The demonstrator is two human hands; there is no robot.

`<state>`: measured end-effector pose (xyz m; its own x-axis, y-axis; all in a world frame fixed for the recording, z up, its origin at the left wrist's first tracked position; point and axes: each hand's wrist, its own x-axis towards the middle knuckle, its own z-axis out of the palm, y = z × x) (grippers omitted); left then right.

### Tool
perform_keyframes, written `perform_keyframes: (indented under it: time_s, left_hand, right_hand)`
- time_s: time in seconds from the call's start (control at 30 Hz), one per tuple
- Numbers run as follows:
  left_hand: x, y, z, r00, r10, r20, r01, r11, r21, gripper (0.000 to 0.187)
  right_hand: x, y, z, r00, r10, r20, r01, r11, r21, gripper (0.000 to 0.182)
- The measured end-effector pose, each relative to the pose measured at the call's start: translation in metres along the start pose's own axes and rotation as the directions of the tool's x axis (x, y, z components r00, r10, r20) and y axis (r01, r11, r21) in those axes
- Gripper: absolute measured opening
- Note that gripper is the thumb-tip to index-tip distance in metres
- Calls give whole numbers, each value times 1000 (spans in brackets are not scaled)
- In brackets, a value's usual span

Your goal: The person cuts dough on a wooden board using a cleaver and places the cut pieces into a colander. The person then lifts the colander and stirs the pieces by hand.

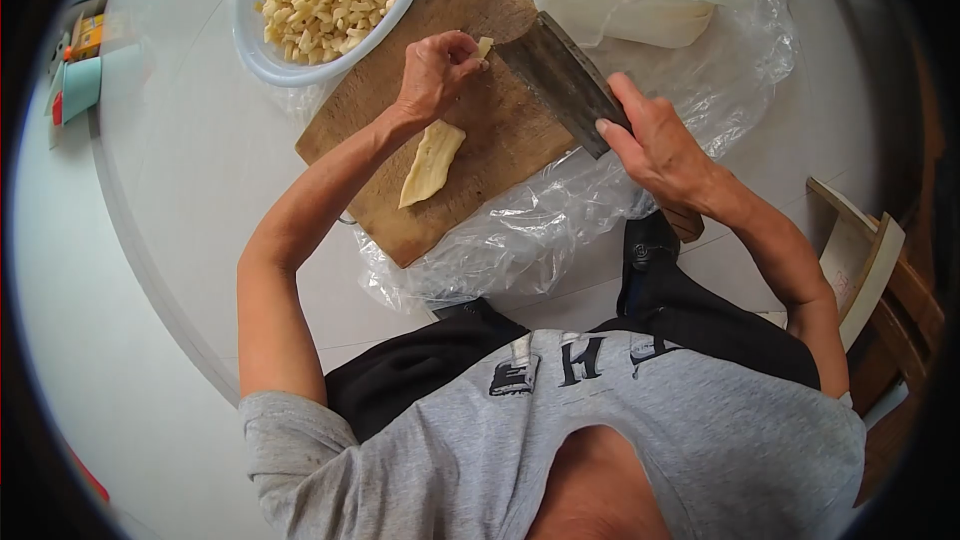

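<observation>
My left hand point(437, 73) is over the upper part of a wooden cutting board point(350, 120), its fingers pinched on a small pale yellow piece point(484, 47). My right hand point(655, 140) grips a wide dark cleaver point(560, 80) near its handle end; the blade lies over the board's right side, beside the small piece. A longer flat yellow slice point(433, 163) rests on the board below my left hand. The cleaver's handle is mostly hidden by my fingers.
A round white bowl point(243, 25) of small cut yellow pieces stands at the upper left. At the upper right, a plastic bag point(660, 22) holds larger slices. Clear plastic sheeting point(530, 240) spreads under the board. Wooden furniture point(870, 270) is at the right.
</observation>
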<state>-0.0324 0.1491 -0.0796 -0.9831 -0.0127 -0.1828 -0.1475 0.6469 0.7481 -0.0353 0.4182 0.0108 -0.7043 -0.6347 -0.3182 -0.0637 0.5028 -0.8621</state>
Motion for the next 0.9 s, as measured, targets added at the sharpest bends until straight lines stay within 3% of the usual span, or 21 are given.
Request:
perform_keyframes:
  time_s: [0.13, 0.23, 0.33, 0.43, 0.53, 0.6, 0.7, 0.8, 0.9]
  left_hand:
    - [2, -5, 1, 1000, 4, 10, -4, 1000, 5, 18]
    - [1, -4, 1, 1000, 2, -10, -2, 1000, -19, 17]
    - [-1, -3, 3, 998, 25, -56, -28, 999, -40, 15]
    - [0, -4, 3, 998, 32, -59, -34, 998, -44, 13]
    - [-1, -3, 4, 996, 84, -38, -85, 996, -34, 11]
    - [-6, 1, 5, 987, 160, -1, -160, 987, 14, 10]
    - [-11, 0, -4, 997, 62, -50, -65, 997, -48, 11]
    - [-2, -11, -20, 999, -34, 19, 36, 993, -110, 16]
    - [6, 6, -15, 994, 93, 56, -94, 995, 12, 19]
  right_hand:
    - [8, 7, 1, 1000, -6, 26, 7, 1000, -25, 17]
    - [14, 10, 4, 992, -125, 17, 126, 991, -44, 19]
    - [18, -2, -1, 993, -71, 96, 82, 990, -117, 20]
    - [28, -14, -6, 993, -68, 97, 98, 933, -346, 21]
    - [40, -7, -15, 975, -174, 135, 211, 913, -350, 22]
    - [39, -2, -16, 985, -112, 131, 149, 934, -324, 21]
    - [26, 15, -8, 990, -118, 79, 132, 970, -203, 20]
    - [-7, 8, -1, 994, -83, 64, 91, 987, -134, 20]
    - [-21, 9, -4, 992, -105, 68, 114, 982, -147, 20]
